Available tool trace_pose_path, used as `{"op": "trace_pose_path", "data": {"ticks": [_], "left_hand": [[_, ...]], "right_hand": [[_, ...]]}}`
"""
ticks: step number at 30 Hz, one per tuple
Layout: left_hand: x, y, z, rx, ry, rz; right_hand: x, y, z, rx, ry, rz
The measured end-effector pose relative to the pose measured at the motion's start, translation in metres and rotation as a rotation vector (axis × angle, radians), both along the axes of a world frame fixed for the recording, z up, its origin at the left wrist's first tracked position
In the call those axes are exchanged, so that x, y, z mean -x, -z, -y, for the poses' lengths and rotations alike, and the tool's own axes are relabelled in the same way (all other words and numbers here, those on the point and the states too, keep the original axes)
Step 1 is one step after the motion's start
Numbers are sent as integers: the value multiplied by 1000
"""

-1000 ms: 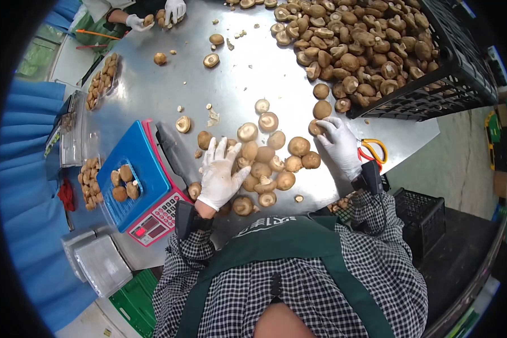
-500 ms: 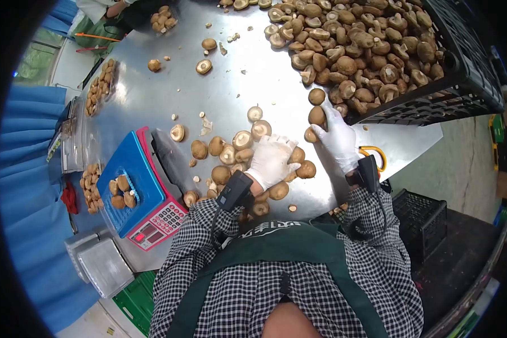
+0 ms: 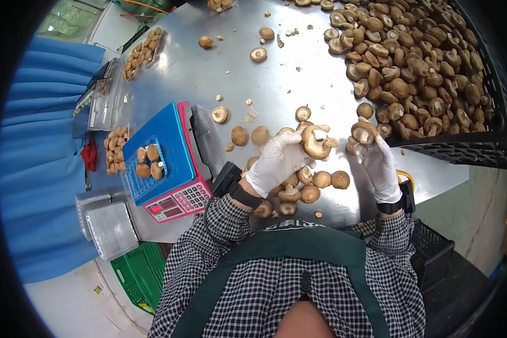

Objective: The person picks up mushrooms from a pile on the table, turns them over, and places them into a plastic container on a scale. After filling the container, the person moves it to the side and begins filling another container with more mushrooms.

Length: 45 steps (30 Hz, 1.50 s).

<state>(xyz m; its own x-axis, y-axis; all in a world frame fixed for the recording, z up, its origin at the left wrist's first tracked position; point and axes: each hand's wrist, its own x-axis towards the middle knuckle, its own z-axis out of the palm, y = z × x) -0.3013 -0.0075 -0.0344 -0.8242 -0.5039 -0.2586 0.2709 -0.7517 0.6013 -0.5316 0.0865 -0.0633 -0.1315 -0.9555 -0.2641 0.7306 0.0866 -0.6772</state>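
Across the room, the steel table (image 3: 265, 84) takes up most of the space in front of the person. Along its right edge a black crate (image 3: 462, 152) lies open, and a broad heap (image 3: 417, 62) of brown mushrooms spills from it onto the steel. Near the left edge sits a scale (image 3: 180, 197) with a blue tray (image 3: 169, 141) on top, and a few mushrooms lie in the tray's basket (image 3: 147, 166). Close to the front edge, between scale and crate, lies a small pile (image 3: 307, 186) of loose mushrooms.

Both gloved hands are raised just above that pile. The left hand (image 3: 276, 160) is clenched around a large mushroom (image 3: 315, 142), gills turned up, held over the pile's far side. The right hand (image 3: 380, 166) grasps a second mushroom (image 3: 364, 133) in its fingertips, just off the heap's near edge. The two mushrooms are held near each other, not touching.
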Motion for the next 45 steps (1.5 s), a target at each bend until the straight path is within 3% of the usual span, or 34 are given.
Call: {"op": "trace_pose_path", "data": {"ticks": [5, 6, 11, 14, 18, 19, 21, 23, 25, 27, 29, 30, 35, 37, 39, 43, 44, 45], "left_hand": [[-1, -8, -10, -35, -89, 29], [-2, -12, -11, -50, -129, 72], [-1, -16, -16, -55, -178, 113], [1, -16, -20, -13, -159, 139], [5, -20, -24, 153, -115, 328], [6, -20, -24, 155, -100, 313], [4, -16, -25, 651, -15, 649], [6, 2, -29, 791, -72, 654], [5, 9, -27, 1466, 79, 909], [13, 13, -33, 1584, 166, 937], [18, 23, -38, 1784, 274, 1022], [21, 18, -38, 1756, 356, 1049], [17, 10, -29, 1717, 322, 1016], [16, 9, -21, 1608, 138, 867], [23, 5, -8, 1624, 67, 850], [67, 17, 29, 1619, -135, 761], [80, 23, 34, 1583, -67, 806], [94, 27, 39, 1547, 2, 850]], "right_hand": [[-2, 5, -5, 76, -154, 131], [-4, -6, -4, 88, -182, -5], [-13, -17, -7, 127, -251, -78], [-18, -29, -5, 119, -329, -497], [-40, -48, 5, -92, -317, -548], [-40, -55, 7, -100, -352, -676], [-32, -35, 5, -72, -429, -832], [-22, -11, 4, -43, -403, -993], [-13, 6, 3, -123, -200, -1398], [-4, 9, 15, -189, -154, -1351], [-1, -8, 33, -214, 8, -1755], [4, -8, 41, -247, -8, -1798], [12, 9, 50, -133, 15, -1811], [5, 14, 40, -105, -129, -1626], [5, 16, 31, -153, -387, -1091], [12, 0, 6, -128, -294, -658], [16, -7, 1, -159, -255, -485], [22, -5, -3, -160, -249, -486]]}}
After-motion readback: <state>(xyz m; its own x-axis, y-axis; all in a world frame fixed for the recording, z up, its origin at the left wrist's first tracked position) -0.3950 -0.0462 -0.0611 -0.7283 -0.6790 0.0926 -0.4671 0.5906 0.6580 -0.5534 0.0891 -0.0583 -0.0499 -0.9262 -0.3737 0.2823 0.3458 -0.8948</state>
